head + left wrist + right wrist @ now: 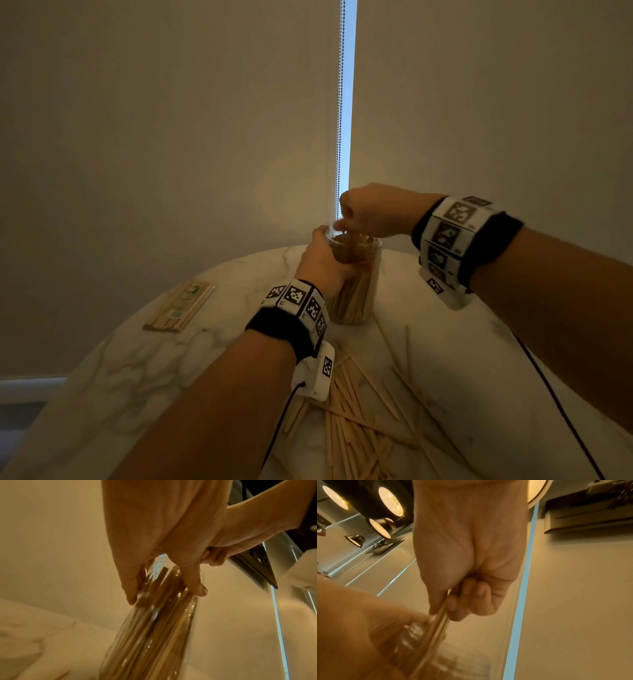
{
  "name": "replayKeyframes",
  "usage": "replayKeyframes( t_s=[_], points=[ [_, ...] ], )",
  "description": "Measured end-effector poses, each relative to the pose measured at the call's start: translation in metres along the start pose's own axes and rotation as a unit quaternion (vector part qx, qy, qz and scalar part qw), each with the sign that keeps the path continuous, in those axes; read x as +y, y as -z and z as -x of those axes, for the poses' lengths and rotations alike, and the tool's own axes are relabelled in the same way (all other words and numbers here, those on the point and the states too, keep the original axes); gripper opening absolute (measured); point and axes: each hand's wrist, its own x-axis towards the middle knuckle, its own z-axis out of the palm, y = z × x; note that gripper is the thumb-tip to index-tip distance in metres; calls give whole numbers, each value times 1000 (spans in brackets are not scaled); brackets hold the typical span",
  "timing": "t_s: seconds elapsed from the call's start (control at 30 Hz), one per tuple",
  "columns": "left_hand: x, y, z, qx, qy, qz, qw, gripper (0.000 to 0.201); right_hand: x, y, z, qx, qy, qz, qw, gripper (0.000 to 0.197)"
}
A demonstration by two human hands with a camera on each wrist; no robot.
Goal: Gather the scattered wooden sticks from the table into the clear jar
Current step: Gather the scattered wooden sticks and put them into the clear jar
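Observation:
A clear jar [359, 291] packed with upright wooden sticks stands at the far middle of the marble table [137, 370]. My left hand [323, 263] grips the jar near its neck; in the left wrist view its fingers [193, 584] wrap the glass of the jar [154, 635]. My right hand [370, 212] hovers over the jar mouth and pinches a few sticks [436, 626], their lower ends going into the jar. In the right wrist view the curled fingers [471, 597] clamp these sticks. Several loose sticks [356, 425] lie scattered on the table near me.
A wrapped bundle of sticks [180, 306] lies at the table's far left. A closed blind with a bead chain [340, 113] hangs just behind the jar. Black cables [561, 411] trail from both wrist bands across the table.

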Motion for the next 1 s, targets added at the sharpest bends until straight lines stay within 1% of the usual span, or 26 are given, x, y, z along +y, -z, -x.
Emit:
replayKeyframes(
  t_s=[0.07, 0.13, 0.17, 0.2, 0.23, 0.3, 0.37, 0.4, 0.43, 0.47, 0.5, 0.53, 0.57, 0.6, 0.63, 0.67, 0.7, 0.73, 0.77, 0.8, 0.83, 0.87, 0.9, 0.93, 1.0],
  points=[
    [0, 0, 0, -3, 7, -6, 1000, 89, -7, -13, -7, -44, -5, -4, 999, 39],
    [3, -1, 2, -3, 14, -8, 1000, 89, -11, -25, -8, -101, -36, -10, 994, 54],
    [4, -1, 3, -2, 16, -11, 1000, 87, -11, -31, -7, -110, -35, -11, 993, 61],
    [4, -1, 3, 4, 16, -14, 1000, 87, -11, -34, -4, -102, -28, -17, 994, 63],
    [5, 0, 5, 8, 14, -17, 1000, 88, -9, -34, -1, -75, -24, -36, 996, 60],
    [5, 4, 10, 1, 28, -39, 999, 97, -2, -30, 11, 9, -41, -113, 993, 50],
    [11, 14, 21, -25, 55, -126, 990, 109, 9, -27, 29, 109, -58, -167, 978, 36],
    [11, 20, 27, -43, 69, -191, 978, 110, 13, -27, 41, 149, -70, -182, 969, 31],
    [10, 28, 33, -65, 83, -261, 960, 104, 15, -30, 54, 173, -84, -188, 963, 29],
    [8, 36, 40, -91, 96, -326, 936, 95, 15, -33, 68, 173, -101, -188, 962, 29],
    [5, 43, 47, -116, 105, -379, 912, 85, 16, -39, 82, 146, -114, -182, 966, 31],
    [2, 49, 55, -138, 113, -418, 891, 76, 16, -48, 95, 91, -126, -164, 974, 34],
    [-1, 55, 65, -160, 120, -452, 869, 70, 15, -58, 107, 12, -139, -149, 979, 40],
    [-3, 59, 76, -178, 118, -485, 848, 67, 11, -69, 119, -79, -156, -138, 975, 48],
    [-5, 61, 89, -190, 112, -510, 832, 66, 5, -77, 132, -168, -168, -128, 963, 54],
    [-8, 63, 101, -197, 110, -524, 821, 68, -2, -85, 141, -240, -171, -106, 950, 53],
    [-11, 63, 113, -202, 112, -533, 814, 76, -11, -88, 152, -284, -160, -83, 942, 49],
    [-12, 62, 125, -207, 116, -537, 809, 84, -21, -89, 161, -301, -151, -65, 939, 46],
    [-15, 61, 133, -213, 123, -533, 809, 85, -33, -90, 168, -298, -146, -70, 941, 50],
    [-19, 58, 138, -216, 127, -524, 814, 80, -44, -91, 174, -291, -142, -86, 942, 58],
    [-22, 55, 140, -217, 127, -512, 822, 68, -55, -94, 178, -282, -130, -96, 946, 66],
    [-25, 53, 142, -213, 122, -501, 830, 55, -65, -96, 180, -278, -115, -102, 948, 70],
    [-24, 51, 144, -210, 121, -493, 836, 46, -75, -100, 181, -267, -103, -109, 952, 70],
    [-23, 49, 147, -208, 121, -490, 838, 41, -82, -103, 181, -256, -94, -117, 955, 70],
    [-21, 45, 153, -203, 125, -490, 839, 41, -89, -103, 182, -239, -79, -109, 962, 63]
  ],
)
